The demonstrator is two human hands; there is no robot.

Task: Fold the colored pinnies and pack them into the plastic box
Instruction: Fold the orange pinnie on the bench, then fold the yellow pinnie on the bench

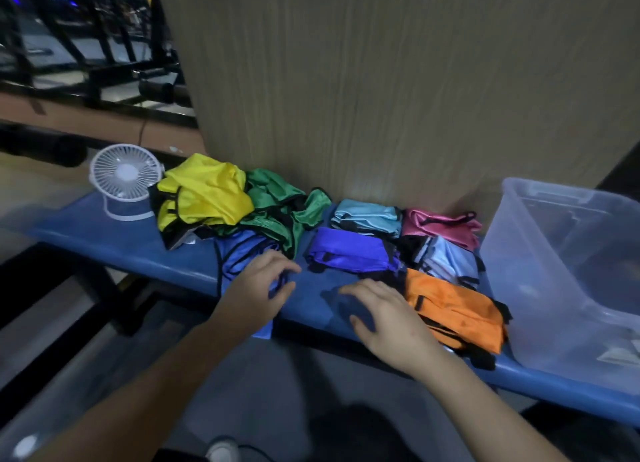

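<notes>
Several folded pinnies lie on the blue table (117, 243): purple (349, 250), light blue (367, 219), pink (440, 227), pale grey-blue (448, 259) and orange (457, 309). Unfolded yellow (204, 195) and green (280, 212) pinnies are heaped at the back left. A crumpled blue pinny (242, 257) lies in front of them. My left hand (259, 292) rests on the blue pinny with fingers loosely spread. My right hand (384, 316) hovers over the table just left of the orange pinny, fingers relaxed. The clear plastic box (568, 281) stands at the right.
A small white desk fan (124, 179) stands at the table's back left corner. A wood-grain panel (381, 80) rises directly behind the pinnies. The table's front edge runs under my wrists; dark floor and a shoe lie below.
</notes>
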